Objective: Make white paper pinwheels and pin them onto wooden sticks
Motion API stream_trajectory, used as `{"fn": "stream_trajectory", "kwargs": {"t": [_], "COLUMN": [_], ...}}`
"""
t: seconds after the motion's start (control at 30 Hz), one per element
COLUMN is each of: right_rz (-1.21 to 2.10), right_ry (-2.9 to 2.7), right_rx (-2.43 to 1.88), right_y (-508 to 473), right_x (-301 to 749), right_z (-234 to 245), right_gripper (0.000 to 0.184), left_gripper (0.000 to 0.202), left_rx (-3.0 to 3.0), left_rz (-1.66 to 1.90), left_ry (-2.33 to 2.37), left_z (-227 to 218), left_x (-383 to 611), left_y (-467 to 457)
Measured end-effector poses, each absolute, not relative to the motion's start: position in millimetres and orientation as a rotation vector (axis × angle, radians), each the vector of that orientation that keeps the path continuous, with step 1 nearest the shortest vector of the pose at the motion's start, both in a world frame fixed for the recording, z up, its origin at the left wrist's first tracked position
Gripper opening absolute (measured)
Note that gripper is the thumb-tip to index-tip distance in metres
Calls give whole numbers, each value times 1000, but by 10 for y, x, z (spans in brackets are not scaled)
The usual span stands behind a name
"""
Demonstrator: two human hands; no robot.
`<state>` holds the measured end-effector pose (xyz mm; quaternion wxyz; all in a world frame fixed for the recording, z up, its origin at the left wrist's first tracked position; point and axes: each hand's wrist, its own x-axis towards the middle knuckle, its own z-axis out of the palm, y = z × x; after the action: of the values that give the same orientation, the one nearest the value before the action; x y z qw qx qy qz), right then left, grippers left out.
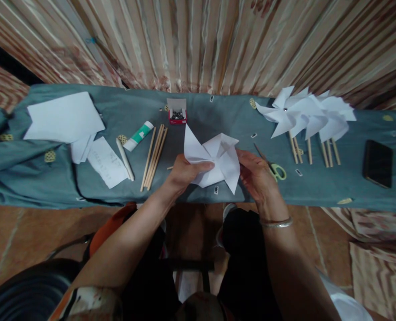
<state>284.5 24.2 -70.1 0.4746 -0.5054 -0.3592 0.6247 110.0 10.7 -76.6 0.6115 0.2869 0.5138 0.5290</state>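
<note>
A white paper pinwheel (pixel 218 156) is held up over the front middle of the cloth-covered table, its blades folded in toward the centre. My left hand (pixel 186 171) grips it from the left, with the thumb pressed near the centre and the fingers hidden behind the paper. At its right edge my right hand (pixel 254 171) has its fingers bent against a blade; whether they pinch the paper is hard to see. A wooden stick's end (pixel 170 168) shows just left of my left hand. Scissors (pixel 277 171) with green handles lie beside my right hand.
Several finished pinwheels (pixel 304 111) on sticks lie at the back right, near a black phone (pixel 378 163). A box of pushpins (pixel 177 115) stands open behind. Wooden sticks (pixel 156 156), a glue tube (pixel 139 136), a white pen-like rod (pixel 124 159) and paper sheets (pixel 64 117) lie left.
</note>
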Motion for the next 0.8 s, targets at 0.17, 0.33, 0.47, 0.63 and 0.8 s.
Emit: {"fn": "stream_trajectory", "kwargs": {"t": [0.17, 0.33, 0.47, 0.63, 0.8], "right_rz": [1702, 1657, 1664, 1704, 1695], "right_ry": [-949, -1034, -1065, -1086, -1132], "right_rx": [-1278, -1320, -1330, -1296, -1295], "right_y": [190, 171, 158, 135, 126], "right_x": [2845, 2865, 2864, 2880, 2899], "right_z": [-629, -584, -566, -579, -595], "right_gripper": [28, 33, 35, 28, 25], "left_gripper": [31, 35, 37, 35, 37], "left_rx": [703, 739, 735, 760, 784], "left_rz": [1166, 1143, 1140, 1146, 1117], "left_ry": [1152, 1142, 1112, 1106, 1107], "left_z": [-753, -776, -789, -800, -822], "left_x": [1082, 1069, 1069, 1077, 1065], "left_y": [103, 106, 112, 107, 107]}}
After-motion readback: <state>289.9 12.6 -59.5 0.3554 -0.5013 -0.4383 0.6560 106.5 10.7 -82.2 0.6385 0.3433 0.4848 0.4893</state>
